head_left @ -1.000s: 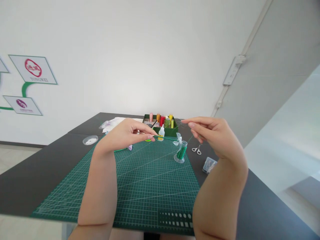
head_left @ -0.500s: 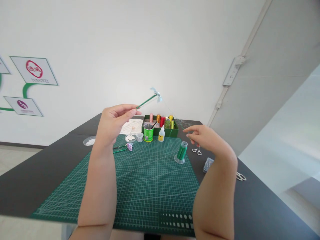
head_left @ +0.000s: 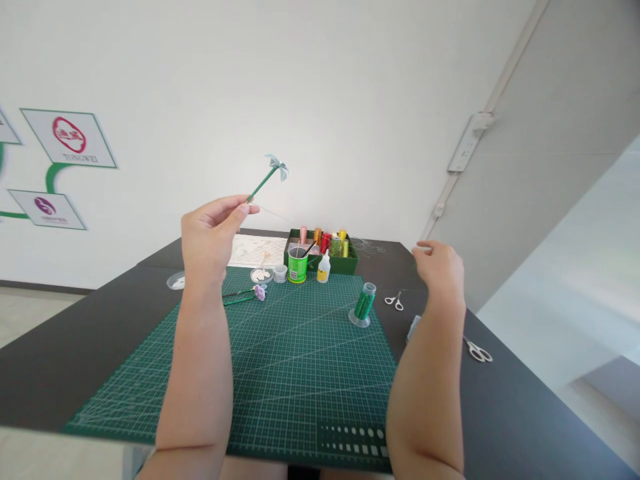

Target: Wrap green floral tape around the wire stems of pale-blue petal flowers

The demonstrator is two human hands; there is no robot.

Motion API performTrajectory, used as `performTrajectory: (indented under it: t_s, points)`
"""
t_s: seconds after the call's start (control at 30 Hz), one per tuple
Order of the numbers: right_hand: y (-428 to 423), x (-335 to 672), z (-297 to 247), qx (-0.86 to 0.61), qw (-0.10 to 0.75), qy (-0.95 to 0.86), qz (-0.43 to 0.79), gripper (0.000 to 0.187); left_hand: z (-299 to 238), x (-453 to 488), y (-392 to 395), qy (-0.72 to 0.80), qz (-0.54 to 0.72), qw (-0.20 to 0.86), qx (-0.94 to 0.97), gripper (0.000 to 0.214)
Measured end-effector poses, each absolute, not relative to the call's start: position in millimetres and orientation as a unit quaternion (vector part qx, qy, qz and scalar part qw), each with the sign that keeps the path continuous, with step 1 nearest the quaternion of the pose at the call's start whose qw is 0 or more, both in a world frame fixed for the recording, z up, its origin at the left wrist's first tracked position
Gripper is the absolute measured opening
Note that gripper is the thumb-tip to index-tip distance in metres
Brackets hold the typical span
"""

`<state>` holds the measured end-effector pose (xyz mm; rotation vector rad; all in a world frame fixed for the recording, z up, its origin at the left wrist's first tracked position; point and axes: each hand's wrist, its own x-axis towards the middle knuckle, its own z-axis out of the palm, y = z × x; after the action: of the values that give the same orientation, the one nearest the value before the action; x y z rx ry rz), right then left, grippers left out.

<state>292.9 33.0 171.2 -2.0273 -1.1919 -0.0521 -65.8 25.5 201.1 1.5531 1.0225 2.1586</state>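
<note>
My left hand [head_left: 213,230] is raised above the back of the cutting mat, its thumb and fingers pinching the lower end of a green-wrapped flower stem [head_left: 263,183]. Pale blue petals [head_left: 278,167] top the stem, which tilts up to the right. From the stem near my fingertips a fine thread [head_left: 275,214] slants down to the right and fades from view over the box. My right hand [head_left: 441,270] is held off to the right above the table, fingers closed in a pinch. The thread runs toward it, though its end is too fine to follow.
On the green cutting mat [head_left: 300,360] stand a green thread spool [head_left: 365,303], a glue bottle [head_left: 323,268] and a green can [head_left: 297,267]. Behind is a box of spools [head_left: 345,265]. A purple flower [head_left: 259,293] lies left; two scissors [head_left: 394,301] [head_left: 479,351] lie right.
My left hand has moved left and slightly up with the flower stem, which now points more steeply. My right hand has swung right, away from the spool, and its fingers have closed.
</note>
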Motion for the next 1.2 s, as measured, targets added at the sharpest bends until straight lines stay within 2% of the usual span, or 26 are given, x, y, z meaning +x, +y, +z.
performTrajectory:
  t_s: [0.1, 0.2, 0.27, 0.33, 0.43, 0.5, 0.63, 0.77, 0.87, 1.0, 1.2]
  points:
    - [31, 268, 177, -0.687, 0.492, -0.534, -0.029, 0.045, 203, -58, 18, 0.352, 0.727, 0.178, 0.562, 0.020]
    - [22, 224, 184, -0.509, 0.539, -0.663, 0.103, 0.048, 202, -43, 9, 0.346, 0.692, 0.214, 0.596, 0.022]
    - [12, 193, 188, -0.387, 0.487, -0.748, 0.233, 0.053, 201, -32, 4, 0.335, 0.676, 0.234, 0.613, 0.022]
    - [0, 173, 190, -0.273, 0.399, -0.798, 0.360, 0.057, 200, -27, 4, 0.329, 0.676, 0.238, 0.615, 0.022]
    - [-18, 171, 191, -0.196, 0.316, -0.787, 0.492, 0.042, 200, -35, 12, 0.332, 0.709, 0.222, 0.581, 0.023]
    - [-32, 189, 189, -0.205, 0.322, -0.756, 0.532, 0.032, 201, -51, 20, 0.332, 0.744, 0.224, 0.536, 0.022]
    - [-56, 246, 180, -0.260, 0.455, -0.673, 0.523, 0.038, 206, -91, 30, 0.298, 0.823, 0.255, 0.412, 0.017]
    - [-72, 311, 157, -0.305, 0.568, -0.600, 0.473, 0.045, 210, -121, 30, 0.284, 0.854, 0.284, 0.332, 0.024]
    - [-79, 355, 132, -0.379, 0.590, -0.542, 0.463, 0.057, 209, -132, 29, 0.273, 0.854, 0.302, 0.324, 0.029]
    - [-79, 397, 99, -0.439, 0.646, -0.425, 0.457, 0.073, 204, -141, 32, 0.278, 0.852, 0.307, 0.320, 0.024]
    - [-57, 431, 60, -0.517, 0.678, -0.344, 0.392, 0.081, 204, -162, 33, 0.324, 0.838, 0.307, 0.313, 0.029]
